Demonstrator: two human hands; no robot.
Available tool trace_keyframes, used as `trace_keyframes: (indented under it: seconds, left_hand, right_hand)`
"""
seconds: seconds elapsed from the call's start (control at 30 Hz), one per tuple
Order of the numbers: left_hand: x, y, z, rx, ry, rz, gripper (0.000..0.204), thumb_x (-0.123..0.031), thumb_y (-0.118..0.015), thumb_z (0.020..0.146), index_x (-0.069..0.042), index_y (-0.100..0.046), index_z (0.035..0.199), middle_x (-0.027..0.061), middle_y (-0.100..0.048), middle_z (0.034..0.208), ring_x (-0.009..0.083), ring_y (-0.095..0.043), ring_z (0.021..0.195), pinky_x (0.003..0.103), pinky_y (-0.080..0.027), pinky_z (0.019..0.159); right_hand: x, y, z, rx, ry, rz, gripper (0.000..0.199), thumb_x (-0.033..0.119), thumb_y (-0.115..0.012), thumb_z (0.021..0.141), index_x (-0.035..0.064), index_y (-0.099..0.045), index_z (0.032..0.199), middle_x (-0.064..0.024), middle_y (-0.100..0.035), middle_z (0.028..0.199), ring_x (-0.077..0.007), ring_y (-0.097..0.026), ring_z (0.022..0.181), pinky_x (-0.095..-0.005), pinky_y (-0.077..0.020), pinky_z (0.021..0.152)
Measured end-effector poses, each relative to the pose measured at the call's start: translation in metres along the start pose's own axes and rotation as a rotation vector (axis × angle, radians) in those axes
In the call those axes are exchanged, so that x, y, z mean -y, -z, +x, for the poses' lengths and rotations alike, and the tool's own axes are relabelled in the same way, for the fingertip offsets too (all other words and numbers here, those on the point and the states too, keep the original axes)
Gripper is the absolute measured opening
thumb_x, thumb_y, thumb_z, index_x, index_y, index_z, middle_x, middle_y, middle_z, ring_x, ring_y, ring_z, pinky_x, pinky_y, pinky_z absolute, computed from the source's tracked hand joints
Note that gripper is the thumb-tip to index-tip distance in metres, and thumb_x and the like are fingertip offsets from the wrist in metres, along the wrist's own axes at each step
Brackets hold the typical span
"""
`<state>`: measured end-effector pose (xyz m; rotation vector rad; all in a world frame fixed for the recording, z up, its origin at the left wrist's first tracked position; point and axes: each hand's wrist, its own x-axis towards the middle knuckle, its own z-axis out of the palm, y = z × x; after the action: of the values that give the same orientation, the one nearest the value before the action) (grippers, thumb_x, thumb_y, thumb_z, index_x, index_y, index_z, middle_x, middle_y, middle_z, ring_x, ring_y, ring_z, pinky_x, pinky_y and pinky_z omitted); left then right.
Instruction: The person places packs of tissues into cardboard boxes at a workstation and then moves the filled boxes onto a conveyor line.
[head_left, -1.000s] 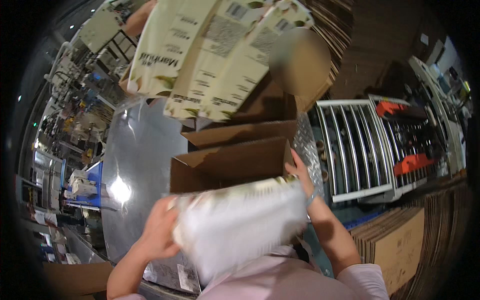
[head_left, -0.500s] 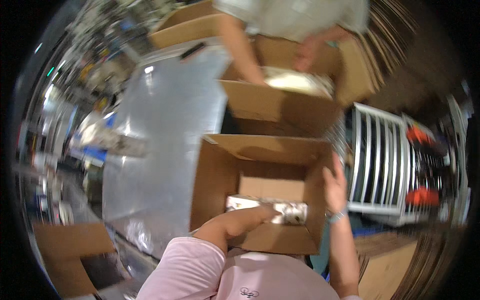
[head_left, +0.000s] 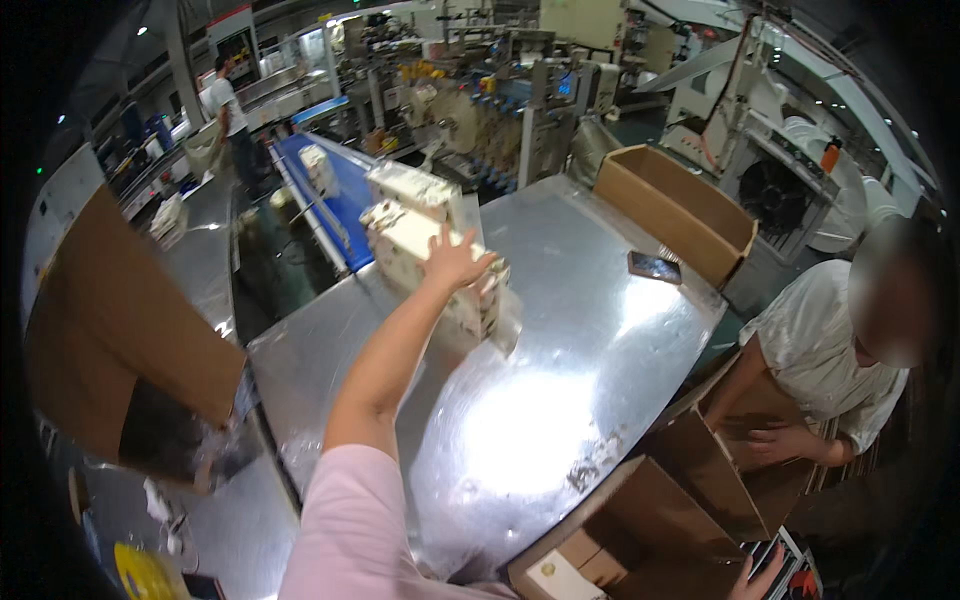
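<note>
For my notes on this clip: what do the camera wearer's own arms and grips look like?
The left arm has a pale pink short sleeve ending near the elbow, with a bare forearm below. The left grip is a gloveless hand, with no wristband visible. Only part of the right grip, also gloveless, shows at the lower edge; its sleeve is out of view.

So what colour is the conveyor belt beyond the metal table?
The conveyor belt is blue; it shows best in the head view.
</note>
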<state>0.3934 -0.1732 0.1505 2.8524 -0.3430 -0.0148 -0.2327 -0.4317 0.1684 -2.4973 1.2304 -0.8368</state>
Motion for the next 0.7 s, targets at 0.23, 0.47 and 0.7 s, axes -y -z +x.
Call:
trace_keyframes:
  seconds: [0.23, 0.47, 0.7]
  left_hand:
    - [-0.016, -0.047, 0.081, -0.333, 0.172, 0.005, 0.075, -0.065, -0.044, 0.08, -0.024, -0.031, 0.142, 0.0105, -0.014, 0.151, 0.034, -0.009, 0.138, 0.074, -0.007, 0.097]
    - [0.02, -0.032, 0.12, -0.016, 0.22, 0.105, 0.078, -0.073, -0.04, 0.077, -0.032, -0.028, 0.142, 0.0038, -0.018, 0.151, 0.0324, -0.015, 0.138, 0.078, -0.011, 0.091]
    - [0.012, -0.063, 0.052, -0.037, -0.308, 0.055, 0.077, -0.065, -0.052, 0.076, -0.021, -0.038, 0.138, 0.0087, -0.03, 0.145, 0.0359, -0.021, 0.134, 0.074, -0.017, 0.093]
  right_hand:
    - [0.155, -0.047, 0.046, 0.167, 0.365, -0.044, 0.049, 0.014, -0.061, 0.084, 0.0019, -0.045, 0.128, -0.0204, -0.05, 0.124, -0.0347, -0.047, 0.115, -0.04, -0.0383, 0.097]
    - [0.183, -0.094, 0.045, 0.525, 0.265, 0.17, 0.044, 0.022, -0.063, 0.082, 0.0028, -0.05, 0.12, -0.0251, -0.033, 0.135, -0.0393, -0.041, 0.121, -0.0399, -0.0375, 0.099]
    - [0.252, -0.195, 0.13, 0.517, 0.463, 0.436, 0.041, 0.023, -0.062, 0.085, 0.0044, -0.051, 0.12, -0.019, -0.045, 0.13, -0.0311, -0.049, 0.115, -0.0361, -0.0443, 0.091]
